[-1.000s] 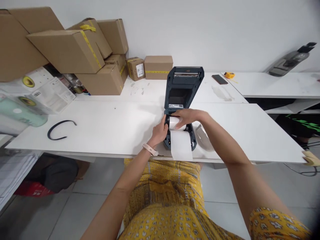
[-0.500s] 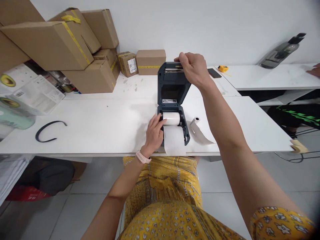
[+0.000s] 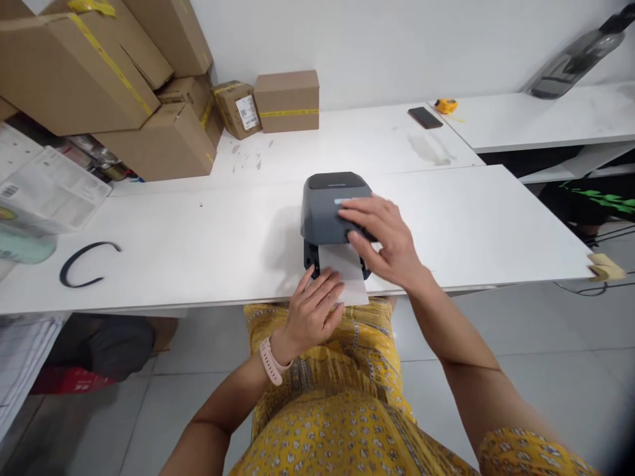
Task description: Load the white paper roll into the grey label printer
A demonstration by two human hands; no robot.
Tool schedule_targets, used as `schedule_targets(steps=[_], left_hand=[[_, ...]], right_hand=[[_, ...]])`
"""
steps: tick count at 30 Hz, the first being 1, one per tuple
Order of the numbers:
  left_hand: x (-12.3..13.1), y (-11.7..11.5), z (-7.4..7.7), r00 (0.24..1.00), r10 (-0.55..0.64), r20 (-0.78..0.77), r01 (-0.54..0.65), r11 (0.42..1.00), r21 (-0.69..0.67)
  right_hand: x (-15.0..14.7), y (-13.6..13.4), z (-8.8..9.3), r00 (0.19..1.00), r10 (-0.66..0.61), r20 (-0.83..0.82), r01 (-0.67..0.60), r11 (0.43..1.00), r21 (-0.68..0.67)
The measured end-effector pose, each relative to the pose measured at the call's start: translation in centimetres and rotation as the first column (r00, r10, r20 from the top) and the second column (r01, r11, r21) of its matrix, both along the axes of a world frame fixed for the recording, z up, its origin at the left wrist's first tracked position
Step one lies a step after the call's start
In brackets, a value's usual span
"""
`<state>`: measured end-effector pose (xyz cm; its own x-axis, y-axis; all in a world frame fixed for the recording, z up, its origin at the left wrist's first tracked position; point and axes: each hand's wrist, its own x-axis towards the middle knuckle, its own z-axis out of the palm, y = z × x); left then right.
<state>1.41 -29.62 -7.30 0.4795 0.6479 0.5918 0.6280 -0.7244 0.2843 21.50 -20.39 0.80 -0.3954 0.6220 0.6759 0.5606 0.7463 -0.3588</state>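
A dark grey-blue label printer (image 3: 325, 211) stands near the table's front edge, its lid tilted down but still a gap above the base. White label paper (image 3: 353, 291) comes out of the front and hangs over the table edge. My left hand (image 3: 313, 305), with a pink watch band on the wrist, rests its outstretched fingers on this paper in front of the base. On top of the lid lies my right hand (image 3: 384, 238), fingers spread, thumb by the lid's front edge. The paper roll inside is hidden beneath the lid.
Cardboard boxes (image 3: 288, 102) stand along the back and left. A phone (image 3: 425, 118) and yellow tape measure (image 3: 446, 106) lie at the back right, near a dark bottle (image 3: 575, 63). A black curved band (image 3: 82, 264) lies on the left of the white table (image 3: 213, 244).
My right hand has swung the printer lid down from upright. My left hand has moved from the roll inside to the paper at the front.
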Motion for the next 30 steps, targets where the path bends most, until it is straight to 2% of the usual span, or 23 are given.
schedule_targets(steps=[4, 6, 9, 11, 13, 15, 17, 19, 21, 27, 30], left_hand=[[-0.3, -2.1, 0.2, 0.977, -0.046, 0.208, 0.044, 0.999, 0.014], [-0.5, -2.3, 0.3, 0.944, 0.003, 0.33, -0.008, 1.0, 0.013], [-0.3, -1.0, 0.5, 0.864, 0.209, 0.458, -0.226, 0.974, -0.02], [0.2, 0.8, 0.4, 0.796, 0.387, 0.465, -0.355, 0.921, -0.16], [1.0, 2.8, 0.1, 0.735, 0.486, 0.473, -0.35, 0.869, -0.349], [1.8, 4.3, -0.6, 0.691, 0.496, 0.526, -0.204, 0.832, -0.516], [2.4, 5.2, -1.2, 0.627, 0.495, 0.602, -0.046, 0.794, -0.606], [2.6, 5.5, -1.8, 0.56, 0.505, 0.657, 0.027, 0.781, -0.624], [2.7, 5.4, -2.1, 0.527, 0.506, 0.682, 0.028, 0.792, -0.61], [2.6, 5.2, -2.3, 0.539, 0.491, 0.685, -0.006, 0.815, -0.58], [2.6, 5.2, -2.6, 0.552, 0.483, 0.68, -0.029, 0.826, -0.564]], right_hand=[[0.2, -2.7, -5.0, 1.0, -0.026, 0.007, 0.025, 0.999, 0.024], [0.1, -3.5, -7.1, 0.999, -0.052, -0.007, 0.052, 0.998, 0.021], [-0.5, -4.3, -9.5, 0.993, -0.103, -0.065, 0.104, 0.994, 0.015], [-1.0, -4.5, -10.6, 0.982, -0.145, -0.119, 0.148, 0.989, 0.016], [-1.6, -4.5, -11.2, 0.968, -0.187, -0.166, 0.192, 0.981, 0.018], [-2.2, -4.4, -11.5, 0.954, -0.197, -0.227, 0.214, 0.975, 0.053], [-2.6, -4.1, -11.8, 0.941, -0.167, -0.295, 0.211, 0.97, 0.121], [-2.8, -3.8, -12.0, 0.929, -0.137, -0.344, 0.207, 0.962, 0.176], [-2.9, -3.8, -12.2, 0.923, -0.14, -0.36, 0.219, 0.957, 0.188], [-2.8, -4.3, -13.1, 0.917, -0.204, -0.342, 0.251, 0.963, 0.101], [-2.7, -4.4, -13.2, 0.914, -0.195, -0.356, 0.246, 0.964, 0.105]])
